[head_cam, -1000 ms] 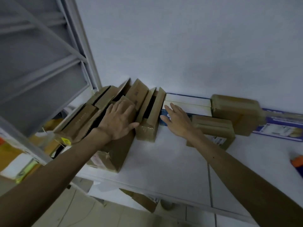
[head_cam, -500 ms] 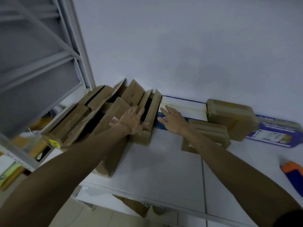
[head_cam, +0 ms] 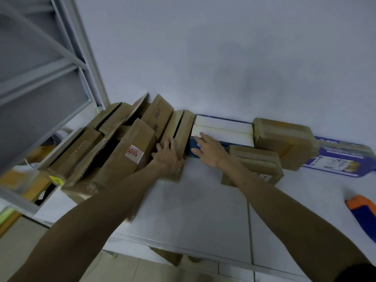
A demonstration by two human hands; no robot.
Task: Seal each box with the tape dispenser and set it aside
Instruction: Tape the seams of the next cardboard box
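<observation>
Several brown cardboard boxes lean in a row at the back left of the white table (head_cam: 195,216). My left hand (head_cam: 167,155) grips the near end of a narrow open cardboard box (head_cam: 181,129) standing on edge, fingers curled around its left side. My right hand (head_cam: 209,149) lies flat, fingers spread, on the white and blue box (head_cam: 223,132) just right of it. A box with a red and white label (head_cam: 130,151) leans left of my left hand. The orange and blue tape dispenser (head_cam: 364,208) lies at the table's right edge, partly cut off.
Two taped brown boxes (head_cam: 282,139) (head_cam: 256,161) sit right of my right hand. A flat purple package (head_cam: 341,157) lies against the wall (head_cam: 223,58) at far right. A grey metal rack (head_cam: 40,68) stands at left. Floor tiles and another box show below the table's front edge.
My left hand slid right, off the labelled box and onto the narrow open box. My right hand stayed on the white and blue box. The camera moved closer.
</observation>
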